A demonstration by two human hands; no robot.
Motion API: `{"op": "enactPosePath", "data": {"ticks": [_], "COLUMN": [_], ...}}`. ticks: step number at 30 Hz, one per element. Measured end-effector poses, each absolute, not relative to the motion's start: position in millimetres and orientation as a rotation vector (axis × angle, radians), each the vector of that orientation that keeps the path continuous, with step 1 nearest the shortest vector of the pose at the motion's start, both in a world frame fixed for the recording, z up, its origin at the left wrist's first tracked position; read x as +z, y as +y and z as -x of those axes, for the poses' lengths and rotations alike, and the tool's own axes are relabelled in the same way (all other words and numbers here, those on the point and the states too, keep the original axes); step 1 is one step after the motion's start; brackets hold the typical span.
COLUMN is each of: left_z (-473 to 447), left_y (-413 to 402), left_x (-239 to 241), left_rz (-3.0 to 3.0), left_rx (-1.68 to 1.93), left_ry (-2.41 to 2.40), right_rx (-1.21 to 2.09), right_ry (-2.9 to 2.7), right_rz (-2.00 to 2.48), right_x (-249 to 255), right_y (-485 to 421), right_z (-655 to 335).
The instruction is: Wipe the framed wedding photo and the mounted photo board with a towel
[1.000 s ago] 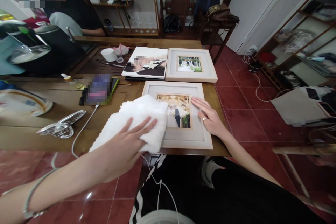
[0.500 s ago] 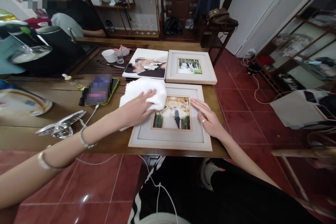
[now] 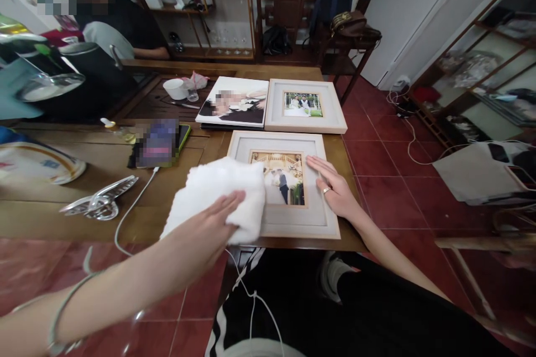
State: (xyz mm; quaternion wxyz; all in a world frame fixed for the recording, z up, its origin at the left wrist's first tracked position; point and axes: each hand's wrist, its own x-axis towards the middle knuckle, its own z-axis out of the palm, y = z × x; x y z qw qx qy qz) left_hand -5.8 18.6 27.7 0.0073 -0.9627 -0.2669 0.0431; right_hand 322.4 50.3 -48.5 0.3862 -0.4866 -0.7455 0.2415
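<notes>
A light wood photo frame (image 3: 288, 226) lies flat at the table's front edge, with a picture of a couple in front of a staircase. A folded white towel (image 3: 218, 181) covers its left side and spreads onto the tabletop. My left hand (image 3: 215, 220) has hold of the towel, fingers pressed along its top and the thumb by its lower edge. On the frame's right border rests my right hand (image 3: 334, 187), its ringed fingers stretched out flat, holding nothing.
Behind lie a second frame (image 3: 305, 124) and a photo panel (image 3: 232, 103). Leftward are a phone (image 3: 158, 142) on a white cable, a dropper bottle (image 3: 119, 129), a shiny metal object (image 3: 100, 198) and a white cup (image 3: 176, 89). A person (image 3: 129, 22) sits across the table.
My left hand has moved the towel down the frame's left side toward the front edge, uncovering its upper left corner. My right hand has stayed in place.
</notes>
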Motion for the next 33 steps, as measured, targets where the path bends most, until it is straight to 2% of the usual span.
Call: {"op": "enactPosePath", "data": {"ticks": [6, 10, 17, 24, 33], "left_z": [7, -22, -96, -140, -92], "left_y": [4, 54, 153, 164, 153], "left_x": [26, 18, 33, 39, 45], "left_rz": [3.03, 3.003, 3.368, 3.215, 3.017], "left_rx": [0.026, -0.028, -0.272, 0.135, 0.415], "left_ry": [-0.878, -1.007, -0.811, -0.669, -0.899], "right_rx": [0.612, 0.603, 0.587, 0.585, 0.587], "right_ry": [-1.918, -1.946, -1.973, -1.957, -1.96], "right_rz": [1.238, 1.218, 1.173, 1.211, 1.195], "right_x": [-48, -49, -51, -53, -50], "right_y": [50, 50, 51, 51, 50], "right_z": [-324, -325, -327, -328, -326]}}
